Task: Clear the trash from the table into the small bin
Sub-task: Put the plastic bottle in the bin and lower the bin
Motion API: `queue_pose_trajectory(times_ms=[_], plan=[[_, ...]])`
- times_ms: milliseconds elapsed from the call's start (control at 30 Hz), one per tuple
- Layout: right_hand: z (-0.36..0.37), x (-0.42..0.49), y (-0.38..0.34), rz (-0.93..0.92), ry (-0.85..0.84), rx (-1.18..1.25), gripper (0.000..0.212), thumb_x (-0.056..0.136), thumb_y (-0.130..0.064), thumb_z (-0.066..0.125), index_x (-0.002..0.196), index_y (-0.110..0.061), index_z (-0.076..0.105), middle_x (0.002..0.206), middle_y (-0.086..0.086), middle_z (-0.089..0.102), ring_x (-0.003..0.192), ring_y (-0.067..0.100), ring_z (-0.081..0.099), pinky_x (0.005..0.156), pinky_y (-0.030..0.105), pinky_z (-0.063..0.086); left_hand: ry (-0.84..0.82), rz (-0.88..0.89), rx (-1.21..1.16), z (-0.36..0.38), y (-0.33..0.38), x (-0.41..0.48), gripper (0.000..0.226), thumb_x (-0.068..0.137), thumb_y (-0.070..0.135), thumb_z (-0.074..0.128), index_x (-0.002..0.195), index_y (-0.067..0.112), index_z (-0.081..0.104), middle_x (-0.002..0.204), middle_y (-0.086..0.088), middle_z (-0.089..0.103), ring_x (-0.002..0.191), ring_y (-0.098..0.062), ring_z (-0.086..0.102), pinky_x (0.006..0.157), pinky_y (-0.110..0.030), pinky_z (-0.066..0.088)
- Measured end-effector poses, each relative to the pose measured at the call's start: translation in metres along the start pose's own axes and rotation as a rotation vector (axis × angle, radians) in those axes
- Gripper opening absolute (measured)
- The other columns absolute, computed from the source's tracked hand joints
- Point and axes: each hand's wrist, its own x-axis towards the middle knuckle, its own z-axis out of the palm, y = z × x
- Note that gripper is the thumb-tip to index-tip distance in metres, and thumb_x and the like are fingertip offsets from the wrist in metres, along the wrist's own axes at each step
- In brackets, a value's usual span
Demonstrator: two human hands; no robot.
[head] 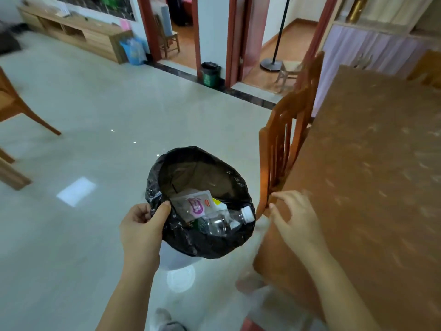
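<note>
My left hand grips the near rim of a small white bin lined with a black bag, held above the floor. Inside lie a white-and-purple pouch, a clear plastic bottle with a white cap, and a bit of yellow wrapper. My right hand hovers with fingers spread over the near left corner of the brown table, holding nothing. The bin hangs just left of that corner.
A wooden chair is pushed against the table's left side. Pale tiled floor stretches left and ahead. A green bin stands by the far wall, a fan stand in the doorway, another chair at left.
</note>
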Motion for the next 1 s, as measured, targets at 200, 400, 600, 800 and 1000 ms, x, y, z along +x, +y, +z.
queue_pose_trajectory(times_ms=[200, 400, 600, 800, 1000], plan=[[0.105, 0.029, -0.106, -0.042, -0.122, -0.008, 0.027, 0.087, -0.026, 0.053, 0.112, -0.017, 0.057, 0.113, 0.003, 0.057, 0.105, 0.019, 0.049, 0.089, 0.036, 0.046, 0.014, -0.033, 0.063, -0.091, -0.009, 0.097, 0.029, 0.074, 0.018, 0.072, 0.07, 0.003, 0.048, 0.072, -0.014, 0.046, 0.066, -0.025, 0.043, 0.061, -0.038, 0.036], [0.187, 0.059, -0.171, -0.084, -0.233, -0.03, 0.027, 0.087, -0.026, 0.053, 0.111, -0.017, 0.056, 0.112, 0.002, 0.058, 0.106, 0.017, 0.047, 0.088, 0.024, 0.031, 0.074, -0.066, 0.145, -0.137, -0.027, 0.171, 0.037, 0.061, 0.027, 0.071, 0.062, 0.014, 0.037, 0.06, -0.004, 0.031, 0.06, -0.02, 0.03, 0.055, -0.034, 0.026], [0.234, 0.107, -0.165, 0.049, -0.246, -0.034, 0.026, 0.085, -0.022, 0.056, 0.109, -0.013, 0.058, 0.109, 0.007, 0.059, 0.1, 0.022, 0.051, 0.083, 0.034, 0.043, 0.058, -0.141, 0.178, -0.126, -0.045, 0.254, 0.04, 0.063, 0.026, 0.071, 0.06, 0.018, 0.032, 0.058, 0.0, 0.029, 0.057, -0.017, 0.029, 0.054, -0.033, 0.025], [0.296, 0.183, -0.13, 0.243, -0.166, 0.044, 0.023, 0.085, -0.016, 0.056, 0.107, -0.01, 0.059, 0.107, 0.009, 0.06, 0.101, 0.026, 0.051, 0.084, 0.031, 0.036, -0.068, -0.186, 0.27, -0.055, -0.071, 0.35, 0.043, 0.074, 0.011, 0.069, 0.059, 0.018, 0.03, 0.056, 0.002, 0.029, 0.054, -0.014, 0.028, 0.051, -0.028, 0.025], [0.348, 0.262, -0.083, 0.442, -0.15, 0.077, 0.024, 0.086, -0.016, 0.054, 0.109, -0.011, 0.057, 0.11, 0.008, 0.058, 0.104, 0.024, 0.05, 0.086, 0.034, 0.04, -0.174, -0.197, 0.498, 0.04, -0.105, 0.438, 0.037, 0.07, 0.018, 0.07, 0.06, 0.015, 0.034, 0.056, 0.001, 0.035, 0.054, -0.015, 0.033, 0.053, -0.029, 0.03]])
